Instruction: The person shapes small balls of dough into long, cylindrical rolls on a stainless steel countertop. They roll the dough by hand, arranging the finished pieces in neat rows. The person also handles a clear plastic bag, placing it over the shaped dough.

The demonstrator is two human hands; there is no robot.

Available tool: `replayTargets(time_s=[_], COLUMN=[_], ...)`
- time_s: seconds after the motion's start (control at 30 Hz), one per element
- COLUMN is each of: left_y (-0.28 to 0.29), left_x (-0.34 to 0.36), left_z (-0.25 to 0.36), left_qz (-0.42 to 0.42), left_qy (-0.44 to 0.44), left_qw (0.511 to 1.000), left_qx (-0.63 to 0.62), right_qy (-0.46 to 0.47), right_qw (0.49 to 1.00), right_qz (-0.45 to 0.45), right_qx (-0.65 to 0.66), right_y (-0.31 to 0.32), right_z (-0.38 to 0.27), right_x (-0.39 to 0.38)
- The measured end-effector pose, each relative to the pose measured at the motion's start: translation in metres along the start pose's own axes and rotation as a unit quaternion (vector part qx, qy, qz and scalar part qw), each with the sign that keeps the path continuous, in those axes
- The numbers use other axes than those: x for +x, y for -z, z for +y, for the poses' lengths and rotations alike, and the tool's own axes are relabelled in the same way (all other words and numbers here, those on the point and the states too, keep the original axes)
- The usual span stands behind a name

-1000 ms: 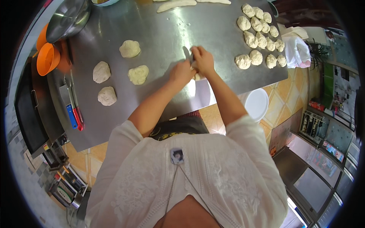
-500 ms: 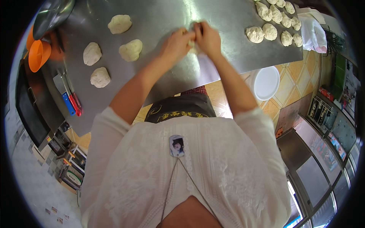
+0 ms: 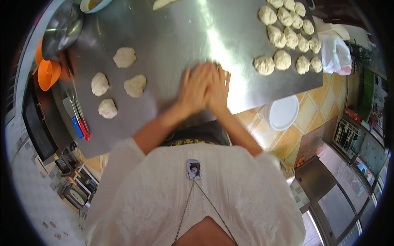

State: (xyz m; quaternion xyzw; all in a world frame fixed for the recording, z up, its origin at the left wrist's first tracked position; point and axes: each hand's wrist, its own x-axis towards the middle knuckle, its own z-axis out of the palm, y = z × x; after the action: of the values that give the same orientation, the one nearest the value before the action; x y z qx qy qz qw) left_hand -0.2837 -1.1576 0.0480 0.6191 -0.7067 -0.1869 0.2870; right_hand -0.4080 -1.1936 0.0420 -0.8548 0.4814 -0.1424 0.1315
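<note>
Both hands, left hand (image 3: 196, 88) and right hand (image 3: 218, 87), lie flat and pressed together at frame centre on the steel counter (image 3: 172, 37), likely flattening dough hidden beneath. Flattened pieces (image 3: 124, 57) wait centre-left; dough balls (image 3: 283, 37) sit upper right, kept apart.

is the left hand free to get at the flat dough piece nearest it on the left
Probably yes. The left hand lies flat on the steel table beside the right hand, and only bare steel separates it from the flattened dough piece; it looks close.
</note>
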Motion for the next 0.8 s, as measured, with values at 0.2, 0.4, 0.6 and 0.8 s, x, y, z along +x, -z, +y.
replayTargets(time_s=[0.2,0.4,0.6,0.8], left_y=[-0.010,0.008,0.016,0.062], left_x=[0.035,0.164,0.031,0.097], left_z=[0.001,-0.046,-0.006,-0.044], left_qz=[0.002,0.099,-0.026,0.088], left_qy=[0.072,0.124,0.061,0.089], left_qw=[0.988,0.959,0.993,0.989], left_qx=[0.137,0.235,0.102,0.074], right_qy=[0.002,-0.001,0.100,0.197], right_qw=[0.999,0.992,0.991,0.960], right_qz=[-0.028,0.115,-0.057,0.007], right_qx=[-0.040,-0.055,0.074,0.199], right_y=[0.010,0.018,0.040,0.059], right_z=[0.026,0.056,0.065,0.057], right_x=[0.028,0.169,0.036,0.165])
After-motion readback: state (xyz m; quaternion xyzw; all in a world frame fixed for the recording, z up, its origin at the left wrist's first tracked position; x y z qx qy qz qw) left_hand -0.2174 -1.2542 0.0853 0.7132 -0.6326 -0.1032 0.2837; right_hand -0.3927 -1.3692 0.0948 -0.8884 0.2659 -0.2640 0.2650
